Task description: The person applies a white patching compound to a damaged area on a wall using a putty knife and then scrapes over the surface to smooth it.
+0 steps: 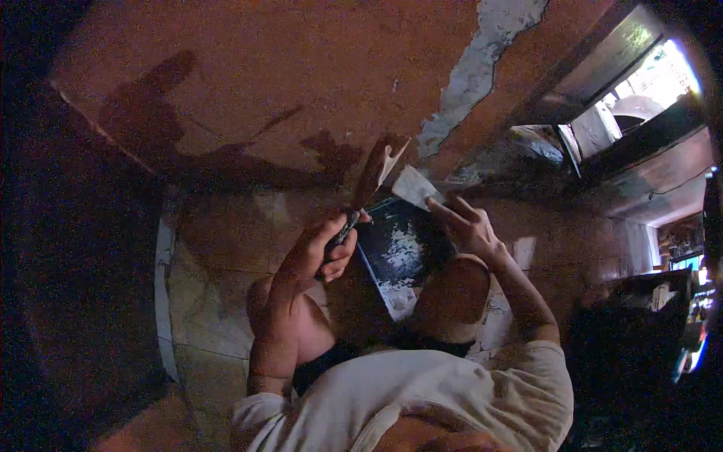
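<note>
My left hand (327, 245) grips the dark handle of a trowel (370, 177), whose angled blade carries some pale material toward its tip. My right hand (467, 226) has its fingers on a pale, flat rectangular scraper (410, 183), held just right of the trowel blade. Below both tools, between my knees, lies a dark, shallow rectangular tray or board (373, 275) smeared with whitish paste. My fingers partly hide the scraper's near end.
A reddish wall (279, 68) stands ahead, with a jagged pale grey strip (474, 53) running down it. A dark vertical surface (90, 256) borders the left. At the right are an opening with a ledge (636, 94) and dark clutter (648, 309). Cracked floor tiles (211, 301) surround me.
</note>
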`<state>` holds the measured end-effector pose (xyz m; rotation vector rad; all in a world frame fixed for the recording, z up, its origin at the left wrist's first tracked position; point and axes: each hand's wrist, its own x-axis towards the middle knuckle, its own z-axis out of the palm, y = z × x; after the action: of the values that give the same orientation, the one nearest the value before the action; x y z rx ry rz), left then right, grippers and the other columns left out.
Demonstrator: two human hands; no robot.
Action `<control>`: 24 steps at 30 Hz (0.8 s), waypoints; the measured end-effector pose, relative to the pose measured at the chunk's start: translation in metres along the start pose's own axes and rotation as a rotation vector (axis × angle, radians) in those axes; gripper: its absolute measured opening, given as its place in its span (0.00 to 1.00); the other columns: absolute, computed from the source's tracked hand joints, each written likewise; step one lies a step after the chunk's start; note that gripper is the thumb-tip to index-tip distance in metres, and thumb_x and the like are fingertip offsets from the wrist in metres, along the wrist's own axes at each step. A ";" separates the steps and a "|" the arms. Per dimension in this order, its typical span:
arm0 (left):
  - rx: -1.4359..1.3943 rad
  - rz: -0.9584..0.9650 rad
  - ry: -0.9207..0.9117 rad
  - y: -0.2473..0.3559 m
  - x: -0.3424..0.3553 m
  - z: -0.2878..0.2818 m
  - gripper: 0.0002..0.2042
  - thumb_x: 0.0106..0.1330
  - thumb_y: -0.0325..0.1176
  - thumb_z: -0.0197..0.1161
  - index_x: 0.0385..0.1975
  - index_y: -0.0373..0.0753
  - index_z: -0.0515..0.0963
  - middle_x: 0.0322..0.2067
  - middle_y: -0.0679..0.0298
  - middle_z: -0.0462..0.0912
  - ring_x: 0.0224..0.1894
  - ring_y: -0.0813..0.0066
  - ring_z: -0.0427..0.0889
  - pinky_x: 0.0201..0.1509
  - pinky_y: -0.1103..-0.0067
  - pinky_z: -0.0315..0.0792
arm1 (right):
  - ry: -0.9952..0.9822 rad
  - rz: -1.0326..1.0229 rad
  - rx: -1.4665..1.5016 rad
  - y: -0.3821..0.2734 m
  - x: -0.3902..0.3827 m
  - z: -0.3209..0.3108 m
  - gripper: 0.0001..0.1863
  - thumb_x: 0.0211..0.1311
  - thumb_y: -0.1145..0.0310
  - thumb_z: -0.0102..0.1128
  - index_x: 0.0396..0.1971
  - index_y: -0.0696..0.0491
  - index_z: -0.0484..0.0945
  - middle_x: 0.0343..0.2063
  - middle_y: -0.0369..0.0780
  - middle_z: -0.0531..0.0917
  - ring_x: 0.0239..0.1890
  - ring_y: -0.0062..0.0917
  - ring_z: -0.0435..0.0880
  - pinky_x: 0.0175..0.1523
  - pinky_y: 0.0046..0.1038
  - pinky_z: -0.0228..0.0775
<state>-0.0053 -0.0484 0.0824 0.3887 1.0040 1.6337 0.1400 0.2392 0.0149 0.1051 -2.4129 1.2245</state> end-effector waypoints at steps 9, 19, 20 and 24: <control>0.052 -0.084 0.078 -0.003 0.006 0.007 0.18 0.64 0.46 0.40 0.43 0.37 0.63 0.11 0.73 0.56 0.06 0.88 0.53 0.07 0.88 0.53 | -0.001 -0.289 -0.364 -0.081 0.062 0.000 0.24 0.43 0.79 0.55 0.46 0.52 0.71 0.20 0.40 0.67 0.16 0.29 0.70 0.20 0.27 0.62; -0.130 -0.001 0.106 0.000 0.002 -0.008 0.18 0.63 0.45 0.42 0.41 0.37 0.64 0.10 0.73 0.56 0.05 0.88 0.53 0.06 0.88 0.51 | -0.047 0.024 -0.103 -0.040 0.019 -0.015 0.19 0.53 0.75 0.51 0.47 0.60 0.66 0.32 0.39 0.77 0.31 0.18 0.75 0.37 0.20 0.67; -0.140 -0.009 0.111 0.000 0.003 -0.010 0.17 0.63 0.45 0.42 0.41 0.37 0.64 0.10 0.73 0.56 0.05 0.88 0.53 0.06 0.88 0.51 | -0.041 0.029 -0.106 -0.055 0.027 -0.013 0.19 0.53 0.75 0.51 0.47 0.60 0.66 0.32 0.39 0.77 0.31 0.18 0.75 0.37 0.20 0.67; -0.069 0.036 0.062 0.010 0.006 0.002 0.17 0.63 0.45 0.42 0.41 0.38 0.64 0.11 0.74 0.56 0.06 0.88 0.52 0.07 0.88 0.51 | 0.149 0.351 0.361 -0.048 0.016 -0.017 0.14 0.56 0.65 0.52 0.38 0.59 0.68 0.32 0.39 0.77 0.33 0.21 0.76 0.40 0.22 0.68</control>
<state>-0.0121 -0.0423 0.0894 0.3127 0.9886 1.7170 0.1435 0.2256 0.0665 -0.3058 -2.1162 1.7486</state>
